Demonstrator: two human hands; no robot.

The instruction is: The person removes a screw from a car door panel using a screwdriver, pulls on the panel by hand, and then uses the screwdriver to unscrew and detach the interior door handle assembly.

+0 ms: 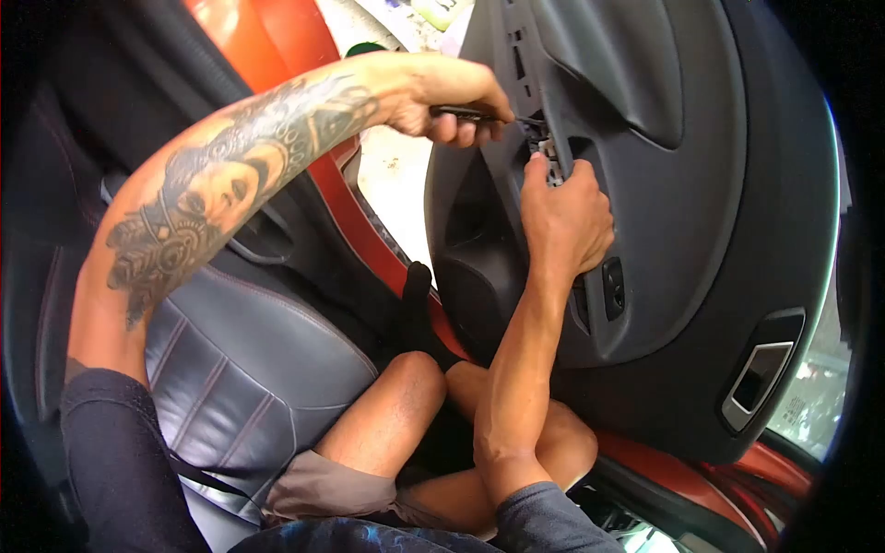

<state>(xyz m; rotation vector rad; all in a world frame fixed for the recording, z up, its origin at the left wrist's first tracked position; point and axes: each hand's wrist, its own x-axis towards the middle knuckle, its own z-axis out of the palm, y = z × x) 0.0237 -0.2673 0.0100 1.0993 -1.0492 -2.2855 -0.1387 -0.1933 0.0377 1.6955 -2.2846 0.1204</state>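
My left hand [456, 109], at the end of a tattooed arm, is wrapped round a dark-handled tool [461, 113]. The tool's thin tip reaches a narrow opening in the black door panel [664, 221]. Just below that tip, my right hand [564, 217] grips the raised door trim, thumb on one side and fingers on the other. A small grey part [550, 157] shows in the opening beside the thumb. Most of the right fingertips are hidden behind the trim.
A switch [614, 288] sits on the panel below my right hand, and a silver-framed handle [761, 376] at the lower right. At left is a grey leather seat [240, 369]. An orange-red door sill [369, 230] runs behind my bent legs.
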